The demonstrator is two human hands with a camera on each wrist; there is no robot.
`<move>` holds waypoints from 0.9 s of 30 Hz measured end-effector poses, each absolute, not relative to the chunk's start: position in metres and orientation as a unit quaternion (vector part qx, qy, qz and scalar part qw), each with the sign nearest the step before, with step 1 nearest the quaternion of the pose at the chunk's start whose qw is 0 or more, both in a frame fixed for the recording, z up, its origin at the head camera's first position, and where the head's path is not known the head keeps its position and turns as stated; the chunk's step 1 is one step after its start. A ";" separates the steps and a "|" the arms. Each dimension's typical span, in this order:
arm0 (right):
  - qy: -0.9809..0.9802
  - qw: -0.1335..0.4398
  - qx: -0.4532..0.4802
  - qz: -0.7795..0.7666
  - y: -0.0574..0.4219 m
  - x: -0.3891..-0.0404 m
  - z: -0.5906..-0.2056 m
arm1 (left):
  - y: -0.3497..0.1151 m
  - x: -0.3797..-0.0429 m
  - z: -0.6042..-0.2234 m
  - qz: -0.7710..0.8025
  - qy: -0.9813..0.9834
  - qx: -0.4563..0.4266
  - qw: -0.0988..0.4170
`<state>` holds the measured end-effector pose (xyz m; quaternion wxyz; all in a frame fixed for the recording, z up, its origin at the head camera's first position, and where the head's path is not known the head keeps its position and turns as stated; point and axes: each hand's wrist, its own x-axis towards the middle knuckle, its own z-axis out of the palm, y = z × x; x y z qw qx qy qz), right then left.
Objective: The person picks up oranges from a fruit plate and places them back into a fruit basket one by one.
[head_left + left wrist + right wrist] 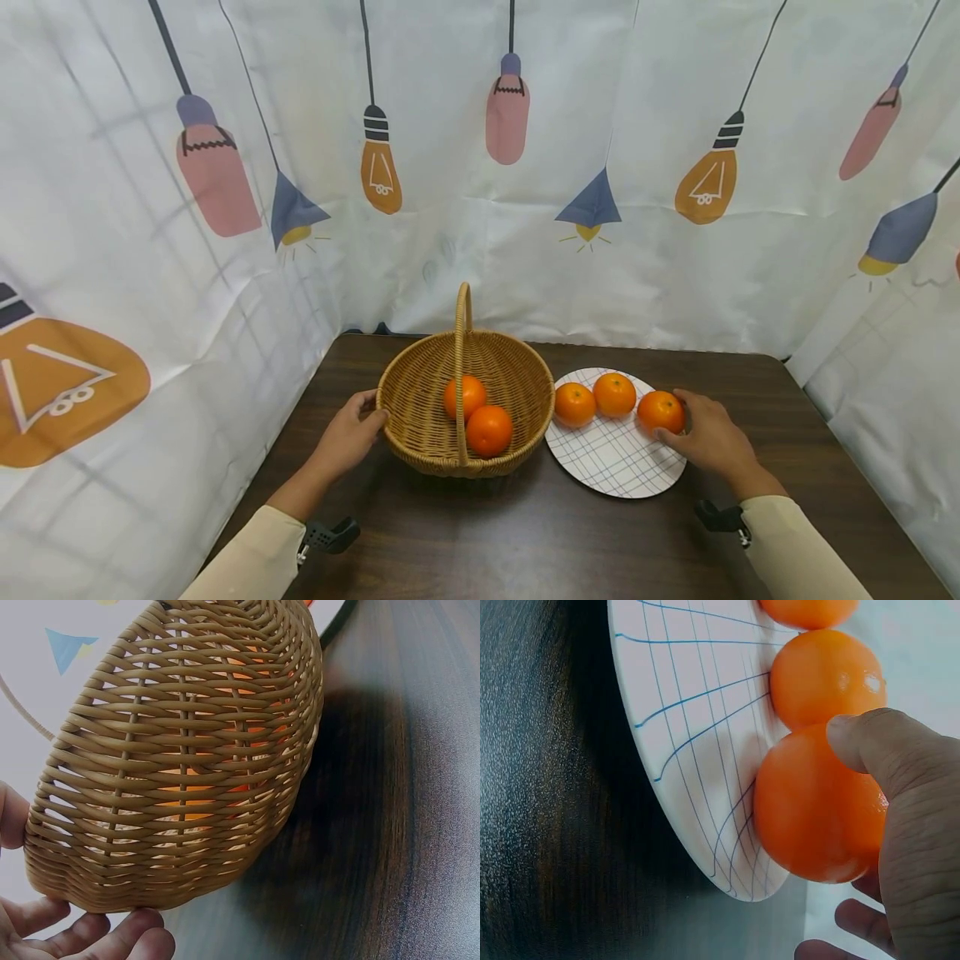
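A wicker basket (420, 408) with a tall arched handle stands left of the middle of the table, and two oranges (489, 431) lie inside it. My left hand (354, 433) grips the basket's left side, thumb at the rim; in the left wrist view its fingers (112, 937) bend along the outside of the weave. To the right, a white plate with a blue grid (615, 467) carries three oranges. Around the rightmost orange (660, 412) my right hand (712, 437) is curled, its thumb (851, 742) pressing the near side while the other fingers are partly hidden behind the fruit.
The two other oranges (575, 405) sit close together on the plate's back left, near the basket's right side. Beneath everything is a dark wooden table (570, 550). A white curtain with printed lamps (465, 242) hangs behind it and along both sides.
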<state>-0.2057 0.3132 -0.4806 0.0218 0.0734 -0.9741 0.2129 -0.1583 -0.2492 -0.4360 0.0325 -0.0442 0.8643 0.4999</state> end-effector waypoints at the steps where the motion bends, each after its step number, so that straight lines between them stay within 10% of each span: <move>1: -0.974 0.021 0.074 0.213 0.313 -0.206 -0.481 | -0.249 -0.158 -0.436 0.500 0.864 -0.045 0.033; 27: -0.969 0.043 0.076 0.233 0.305 -0.201 -0.471 | -0.250 -0.158 -0.437 0.510 0.858 -0.044 0.035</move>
